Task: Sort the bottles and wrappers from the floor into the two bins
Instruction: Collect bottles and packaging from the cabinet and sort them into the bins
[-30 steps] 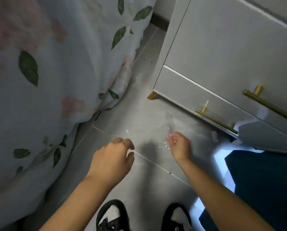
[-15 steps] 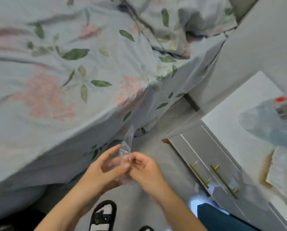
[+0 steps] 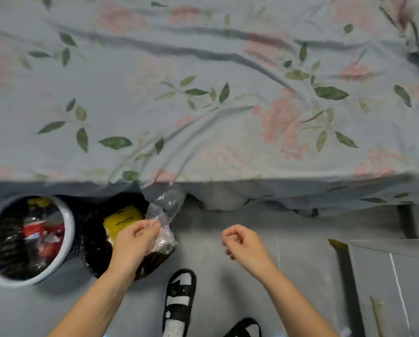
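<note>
My left hand (image 3: 135, 242) pinches a clear plastic wrapper (image 3: 164, 216) and holds it above a black bin (image 3: 91, 256) on the floor. Inside that black bin lies a yellow wrapper (image 3: 122, 222). To its left stands a round light-blue bin (image 3: 66, 235) with bottles (image 3: 42, 233) inside, one bearing a red label. My right hand (image 3: 243, 244) hovers over the bare grey floor to the right, fingers loosely curled, holding nothing.
A bed with a floral sheet (image 3: 203, 93) fills the upper half and overhangs the bins. A white drawer cabinet (image 3: 388, 276) stands at the lower right. My black-and-white sandals (image 3: 179, 300) are on the grey tiled floor between my arms.
The view swung left from the cabinet to the bins. The clear wrapper picked off the floor by my right hand passed to my left hand, which now holds it over the black bin.
</note>
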